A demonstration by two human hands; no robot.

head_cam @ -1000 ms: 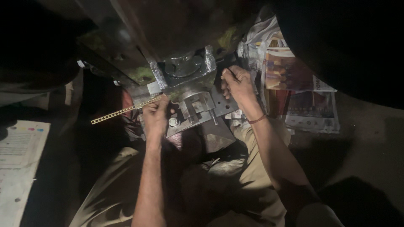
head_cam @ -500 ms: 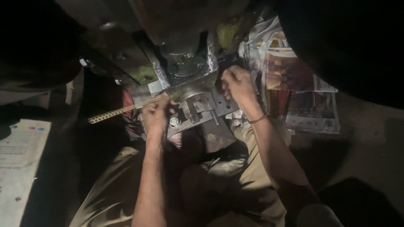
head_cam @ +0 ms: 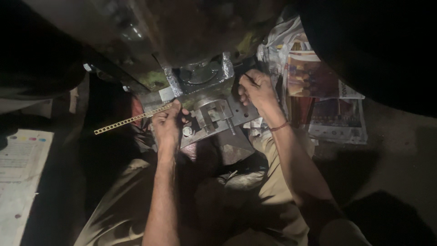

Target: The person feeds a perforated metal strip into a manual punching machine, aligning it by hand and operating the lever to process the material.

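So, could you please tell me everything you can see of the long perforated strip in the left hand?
The perforated strip is a thin, narrow band that looks like brass-coloured metal, with a single row of small evenly spaced holes along its length. It lies nearly flat, slanting from lower left up to the right. Its right end is pinched in the left hand, beside the grey metal press bed; its left end juts free over the dark area. No bend or damage shows. The right hand does not touch it.
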